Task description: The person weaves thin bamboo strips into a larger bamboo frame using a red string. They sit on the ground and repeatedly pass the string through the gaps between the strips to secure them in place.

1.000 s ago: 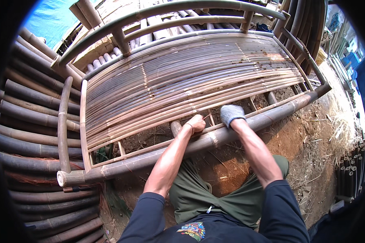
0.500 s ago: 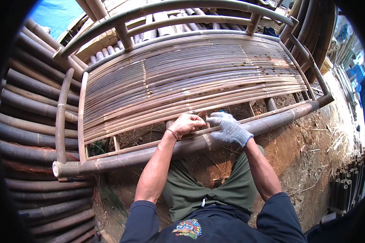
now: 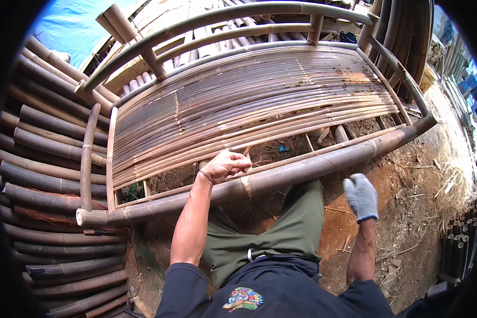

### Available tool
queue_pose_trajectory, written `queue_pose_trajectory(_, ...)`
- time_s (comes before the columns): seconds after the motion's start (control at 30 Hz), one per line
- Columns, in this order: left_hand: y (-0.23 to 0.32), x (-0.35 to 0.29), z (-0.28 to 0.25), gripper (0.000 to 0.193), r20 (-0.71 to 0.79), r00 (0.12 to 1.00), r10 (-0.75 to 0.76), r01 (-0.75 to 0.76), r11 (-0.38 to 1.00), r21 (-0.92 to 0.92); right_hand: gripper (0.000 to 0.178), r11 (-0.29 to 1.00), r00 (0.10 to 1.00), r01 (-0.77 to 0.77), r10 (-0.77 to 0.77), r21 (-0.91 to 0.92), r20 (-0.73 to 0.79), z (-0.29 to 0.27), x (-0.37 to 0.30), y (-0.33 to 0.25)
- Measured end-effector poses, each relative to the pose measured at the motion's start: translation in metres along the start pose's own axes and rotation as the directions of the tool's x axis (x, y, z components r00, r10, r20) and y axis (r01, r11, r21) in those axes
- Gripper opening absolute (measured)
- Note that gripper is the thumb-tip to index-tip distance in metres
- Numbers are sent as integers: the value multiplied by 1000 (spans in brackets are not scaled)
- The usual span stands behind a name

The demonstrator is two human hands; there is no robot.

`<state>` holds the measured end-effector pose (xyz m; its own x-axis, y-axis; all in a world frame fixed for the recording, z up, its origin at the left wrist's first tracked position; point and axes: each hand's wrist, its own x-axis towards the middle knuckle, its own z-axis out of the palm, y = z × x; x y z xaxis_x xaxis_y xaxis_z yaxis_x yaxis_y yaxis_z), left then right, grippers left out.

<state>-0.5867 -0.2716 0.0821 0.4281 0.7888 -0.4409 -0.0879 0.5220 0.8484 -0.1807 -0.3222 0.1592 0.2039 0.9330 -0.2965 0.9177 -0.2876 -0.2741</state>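
Observation:
A bamboo bench (image 3: 302, 165) stands in front of me, its seat made of long thin bamboo slats (image 3: 212, 114). My left hand (image 3: 227, 165), bare, is pinched above the thick front pole, beside the gap between slats and pole. A thin orange-brown cord (image 3: 247, 151) shows at its fingertips. Out to the right, past the front pole, my right hand (image 3: 361, 197) wears a grey knit glove and is closed like a fist. Whatever it may hold is hidden. Another fine orange strand loops over the front pole between the two hands.
Dark bamboo poles (image 3: 53, 204) are stacked along the left. A blue tarp (image 3: 71, 32) lies at the far left. Cut bamboo ends (image 3: 461, 233) and pale shavings (image 3: 448, 175) are at the right. Beneath the seat gap, a small blue scrap (image 3: 284, 149) rests on brown soil.
My gloved right hand has moved away from the left hand, rightward and toward me, and its fingers have closed. The left hand has shifted slightly left and stays pinched.

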Motion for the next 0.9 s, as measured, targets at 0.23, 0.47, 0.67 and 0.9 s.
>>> queue_pose_trajectory(0.23,2,0,6,16,-34,999,5,-1,995,98,74,588,584,795,-675,149,-451,61,-15,-90)
queue_pose_trajectory(0.47,0,0,10,16,-65,995,79,-73,993,90,22,483,535,762,-845,431,1,40,0,-135)
queue_pose_trajectory(0.67,-31,23,14,27,-617,735,283,162,809,564,25,-103,632,496,-638,862,-440,-48,-59,114)
queue_pose_trajectory(0.9,-37,-6,155,8,508,629,589,-719,192,668,29,961,588,217,12,172,-809,-172,-113,347)
